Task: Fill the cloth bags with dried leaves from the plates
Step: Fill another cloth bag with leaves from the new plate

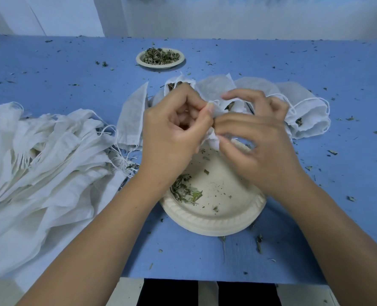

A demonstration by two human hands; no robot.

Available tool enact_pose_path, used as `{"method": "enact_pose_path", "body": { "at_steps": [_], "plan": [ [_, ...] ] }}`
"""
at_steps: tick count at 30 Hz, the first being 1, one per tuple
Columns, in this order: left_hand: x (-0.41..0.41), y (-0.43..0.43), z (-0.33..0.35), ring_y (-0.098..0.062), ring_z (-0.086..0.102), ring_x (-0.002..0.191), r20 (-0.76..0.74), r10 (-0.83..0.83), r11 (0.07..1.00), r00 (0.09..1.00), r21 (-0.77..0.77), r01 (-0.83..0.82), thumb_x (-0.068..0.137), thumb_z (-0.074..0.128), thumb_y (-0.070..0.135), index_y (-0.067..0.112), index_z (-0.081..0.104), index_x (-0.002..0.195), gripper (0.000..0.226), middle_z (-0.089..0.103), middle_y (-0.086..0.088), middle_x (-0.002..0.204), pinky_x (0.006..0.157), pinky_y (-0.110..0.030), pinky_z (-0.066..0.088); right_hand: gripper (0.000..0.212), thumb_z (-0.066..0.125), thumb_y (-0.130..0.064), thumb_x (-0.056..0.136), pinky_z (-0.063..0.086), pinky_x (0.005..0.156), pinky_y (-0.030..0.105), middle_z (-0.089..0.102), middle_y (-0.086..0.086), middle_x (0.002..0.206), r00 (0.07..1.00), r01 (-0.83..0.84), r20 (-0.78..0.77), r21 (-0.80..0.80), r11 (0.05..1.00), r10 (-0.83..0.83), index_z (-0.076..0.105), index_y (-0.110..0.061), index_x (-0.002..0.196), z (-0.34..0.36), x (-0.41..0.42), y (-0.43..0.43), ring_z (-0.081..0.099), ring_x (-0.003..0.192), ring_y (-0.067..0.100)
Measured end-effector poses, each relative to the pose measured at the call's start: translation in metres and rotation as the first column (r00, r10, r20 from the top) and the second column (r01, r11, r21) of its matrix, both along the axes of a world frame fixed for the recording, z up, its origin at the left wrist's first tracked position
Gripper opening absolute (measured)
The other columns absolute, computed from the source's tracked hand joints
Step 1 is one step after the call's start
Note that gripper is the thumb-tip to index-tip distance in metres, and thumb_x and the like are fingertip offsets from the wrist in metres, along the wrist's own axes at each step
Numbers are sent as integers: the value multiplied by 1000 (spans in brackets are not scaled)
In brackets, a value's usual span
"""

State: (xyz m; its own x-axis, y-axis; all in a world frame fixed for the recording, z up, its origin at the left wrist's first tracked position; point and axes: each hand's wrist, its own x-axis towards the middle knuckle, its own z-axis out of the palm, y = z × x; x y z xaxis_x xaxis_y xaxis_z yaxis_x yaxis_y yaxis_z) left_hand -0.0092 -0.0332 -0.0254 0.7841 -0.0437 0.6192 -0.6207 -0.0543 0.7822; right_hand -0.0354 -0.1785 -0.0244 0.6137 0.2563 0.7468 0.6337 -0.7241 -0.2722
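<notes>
Both hands meet above a cream paper plate (214,221) near the table's front. My left hand (172,129) and my right hand (256,140) each pinch the rim of one small white cloth bag (214,140) held between them. A small clump of dried leaves (184,191) and scattered crumbs lie on that plate. A second plate (160,62) heaped with dried leaves sits farther back. Behind my hands lie several white drawstring bags (304,115), some showing leaves at their mouths.
A large heap of flat white cloth bags (41,155) with loose strings covers the left side of the blue table (338,71). One flat bag (132,115) lies left of my hands. Leaf bits are strewn over the table. The table's front edge runs just below the plate.
</notes>
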Motion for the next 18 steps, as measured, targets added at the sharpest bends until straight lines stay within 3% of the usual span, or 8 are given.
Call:
{"method": "enact_pose_path", "body": {
  "at_steps": [2,4,8,10,12,15,18],
  "plan": [
    [2,2,2,-8,46,34,-8,24,998,1000,-50,-24,91,63,3,19,51,71,28,54,-4,52,40,-18,36,30,45,-20,92,26,99,53,66,-19,92,998,3,56,112,994,-10,73,-18,82,5,-3,-8,52,119,20],
    [3,3,2,-9,45,33,-8,29,997,1000,-75,-30,91,63,2,19,51,71,29,51,0,49,39,-18,35,37,38,-24,94,25,99,57,68,-16,95,998,22,61,109,994,-29,74,-18,87,7,-4,-11,50,120,20],
    [0,2,1,-7,47,42,28,-51,999,998,3,51,89,64,2,21,54,72,27,54,-3,56,42,-19,37,50,27,-43,94,10,110,46,65,-18,113,979,-35,-205,-221,975,-11,72,-23,99,-2,-2,3,31,137,14],
    [1,1,0,-6,48,45,17,-60,998,998,20,59,88,65,2,21,55,71,27,55,1,56,44,-20,38,50,28,-47,93,8,112,46,63,-16,117,969,-53,-249,-242,969,-9,71,-22,101,-5,-1,3,27,139,13],
    [2,2,2,-6,48,38,-12,-31,999,999,-37,30,90,64,4,20,53,71,27,53,5,52,41,-18,37,42,35,-41,93,13,110,50,65,-14,113,985,-24,-175,-112,993,5,70,-20,101,1,-1,-4,36,134,16],
    [6,5,3,-9,46,32,-16,6,997,1000,-78,-8,91,63,5,16,50,71,27,51,5,49,39,-17,35,39,38,-27,94,22,101,53,70,-12,93,998,12,53,88,996,-16,73,-14,83,7,-2,-19,52,118,18],
    [4,5,3,-8,44,32,-9,-44,995,999,-87,43,91,63,5,17,50,71,27,49,-2,48,39,-15,34,28,51,-28,90,18,100,46,69,-13,84,997,52,62,-108,993,-45,70,-15,73,5,-1,-11,53,117,19]
  ]
}}
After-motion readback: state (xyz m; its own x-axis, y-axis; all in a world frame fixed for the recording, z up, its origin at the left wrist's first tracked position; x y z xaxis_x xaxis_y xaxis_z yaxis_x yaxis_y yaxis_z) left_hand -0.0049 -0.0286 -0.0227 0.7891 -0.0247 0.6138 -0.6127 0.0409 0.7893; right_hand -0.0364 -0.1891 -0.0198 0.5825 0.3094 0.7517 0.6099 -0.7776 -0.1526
